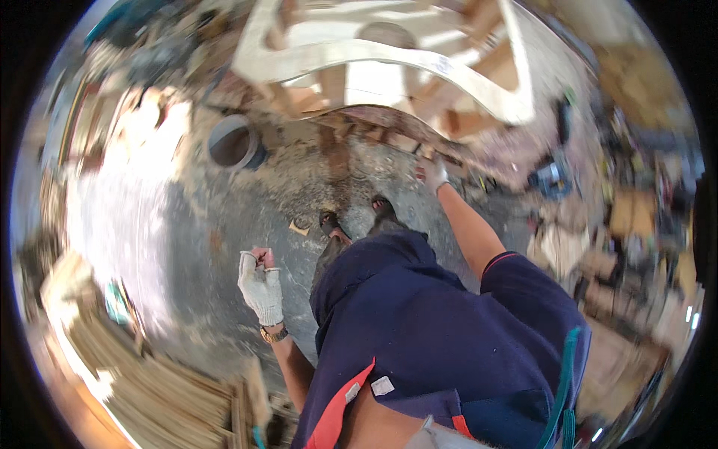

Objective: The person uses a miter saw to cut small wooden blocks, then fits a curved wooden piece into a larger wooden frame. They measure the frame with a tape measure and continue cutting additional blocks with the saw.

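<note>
My left hand (261,290) hangs over the grey floor at the left of my body. It wears a white knit glove with bare fingertips; the fingers are loosely bent, the thumb stands apart, and nothing shows between them. Stretched forward, my right hand (433,173), in a similar glove, is by the near edge of the workbench (516,153). Its fingers are blurred, so I cannot make out whether they hold anything. On the bench beyond stands a pale wooden frame (351,51) with a curved front rail and slanting brown pieces inside.
A grey bucket (233,142) stands on the floor left of the bench. Long wooden slats (161,396) are stacked at the lower left. A blue tool (550,178) lies at the right, near piled wood offcuts (561,247). A small wood scrap (298,227) lies near my feet.
</note>
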`<state>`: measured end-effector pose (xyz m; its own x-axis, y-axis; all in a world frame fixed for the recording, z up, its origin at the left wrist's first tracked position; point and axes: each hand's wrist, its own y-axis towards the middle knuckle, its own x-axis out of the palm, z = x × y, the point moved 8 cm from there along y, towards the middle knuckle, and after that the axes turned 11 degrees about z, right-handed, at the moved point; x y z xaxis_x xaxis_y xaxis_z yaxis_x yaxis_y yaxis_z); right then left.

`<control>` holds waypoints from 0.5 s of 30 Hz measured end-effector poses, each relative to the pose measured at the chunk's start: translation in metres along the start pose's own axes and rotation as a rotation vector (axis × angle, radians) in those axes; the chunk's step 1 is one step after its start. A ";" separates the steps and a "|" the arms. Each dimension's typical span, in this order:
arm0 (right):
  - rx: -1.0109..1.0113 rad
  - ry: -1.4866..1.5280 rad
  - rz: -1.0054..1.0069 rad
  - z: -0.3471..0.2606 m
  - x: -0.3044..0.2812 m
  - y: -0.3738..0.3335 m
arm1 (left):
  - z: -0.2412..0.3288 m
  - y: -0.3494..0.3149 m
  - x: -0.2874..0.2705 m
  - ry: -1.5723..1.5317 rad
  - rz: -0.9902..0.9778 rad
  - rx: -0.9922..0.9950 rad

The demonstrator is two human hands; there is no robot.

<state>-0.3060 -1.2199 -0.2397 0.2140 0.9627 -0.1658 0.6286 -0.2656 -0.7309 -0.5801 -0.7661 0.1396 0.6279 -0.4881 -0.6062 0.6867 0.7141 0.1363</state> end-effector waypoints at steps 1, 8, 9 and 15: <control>0.111 0.084 0.016 0.004 -0.001 0.041 | 0.003 -0.015 -0.006 0.004 0.041 0.015; -0.091 -0.089 -0.223 0.002 0.040 0.155 | 0.043 -0.124 -0.005 0.251 0.206 -0.099; -0.105 -0.099 -0.255 0.000 0.047 0.162 | 0.052 -0.140 -0.002 0.259 0.235 -0.111; -0.190 -0.261 -0.542 -0.034 0.061 0.181 | 0.055 -0.228 0.016 0.157 0.425 -0.338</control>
<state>-0.1542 -1.2112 -0.3594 -0.3464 0.9378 0.0212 0.7236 0.2816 -0.6302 -0.7061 -0.9643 0.1418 0.7436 -0.0606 -0.6659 0.2138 0.9652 0.1508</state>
